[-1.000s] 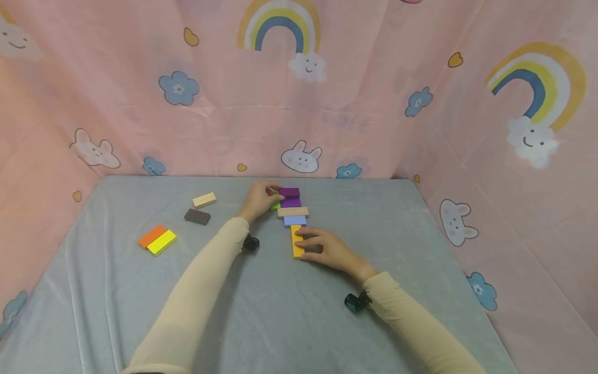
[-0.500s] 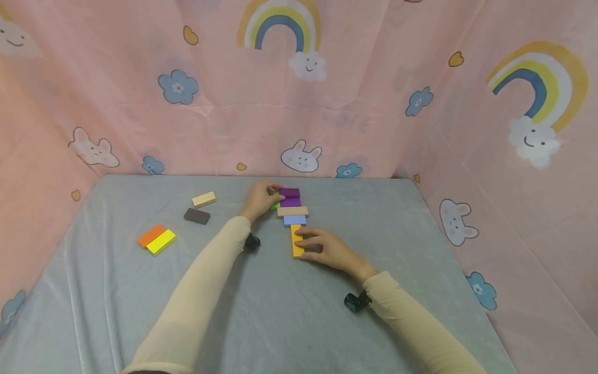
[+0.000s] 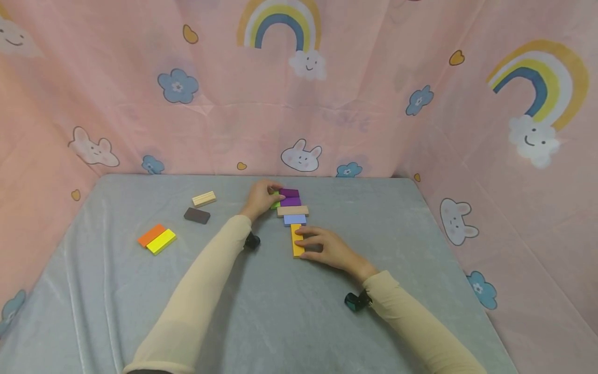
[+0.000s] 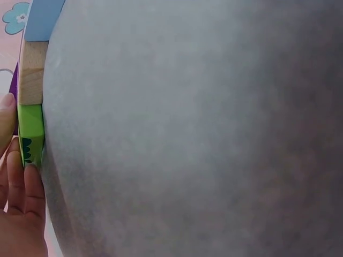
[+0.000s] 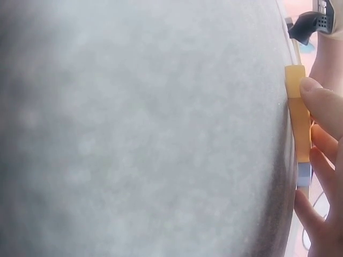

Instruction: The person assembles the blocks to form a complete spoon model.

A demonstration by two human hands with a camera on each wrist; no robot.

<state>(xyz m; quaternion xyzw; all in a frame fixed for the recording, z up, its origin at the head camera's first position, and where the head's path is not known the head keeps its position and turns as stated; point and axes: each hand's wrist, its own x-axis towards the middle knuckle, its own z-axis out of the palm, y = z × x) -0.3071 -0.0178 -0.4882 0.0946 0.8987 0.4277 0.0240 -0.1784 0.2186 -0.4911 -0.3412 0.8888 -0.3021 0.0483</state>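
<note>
My left hand [image 3: 260, 200] is at the far end of a row of wooden blocks, thumb and index finger at the left end of a dark purple block [image 3: 289, 192]. A violet block [image 3: 291, 201] lies just nearer, and a green block [image 4: 31, 128] sits at the fingertips, partly hidden in the head view. Then come a tan block [image 3: 293, 211] and a light blue block [image 3: 295, 220]. With fingers and thumb, my right hand [image 3: 329, 250] holds a yellow-orange block [image 3: 297, 246] lying lengthwise at the row's near end.
Left of the arms, an orange block [image 3: 151, 235] and a bright yellow block [image 3: 161, 242] lie side by side. A dark grey block [image 3: 196, 215] and a ridged pale wood block [image 3: 204, 198] lie farther back. A patterned pink curtain [image 3: 224, 119] borders the grey cloth-covered table [image 3: 392, 228].
The dark purple block has turned slightly at the left hand's fingertips, its right side now slanting. Both hands stay in nearly the same place, and the other blocks look unmoved.
</note>
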